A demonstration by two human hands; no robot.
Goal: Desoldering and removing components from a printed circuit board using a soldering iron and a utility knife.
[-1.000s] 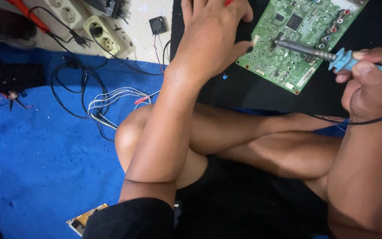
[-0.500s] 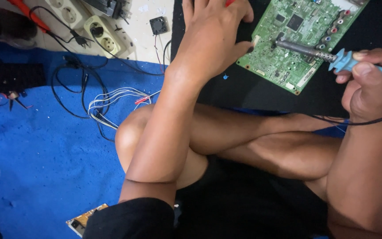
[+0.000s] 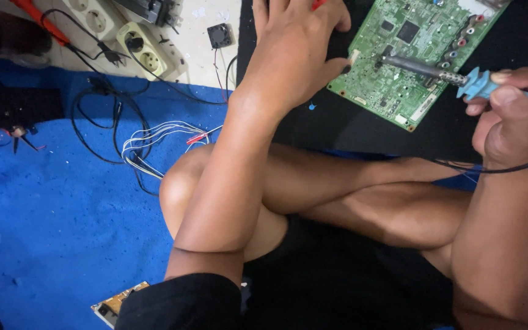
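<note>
Head view: a green circuit board (image 3: 414, 52), flat and rectangular, studded with small dark chips and coloured round connectors along one edge, lies tilted on a matte black mat (image 3: 362, 125) at the upper right. A soldering iron (image 3: 459, 76) with a dull metal shaft and a smooth light-blue plastic handle lies across the board, its tip resting near the board's left edge. The right hand (image 3: 511, 116) is curled tight around the blue handle, thumb on top, with a thin black cord trailing from under the wrist. The left hand (image 3: 297, 52) rests palm-down on the mat just beside the board's left edge, fingers bent and close together, thumb tip touching the board's corner; something red shows at its fingertips, though whether it grips this I cannot tell. The left forearm runs straight down over the crossed bare legs. To the left, on rough blue carpet (image 3: 50, 226), sit a bundle of white wires (image 3: 154, 137), tangled black cables, and cream power strips (image 3: 139, 46) on the pale floor.
</note>
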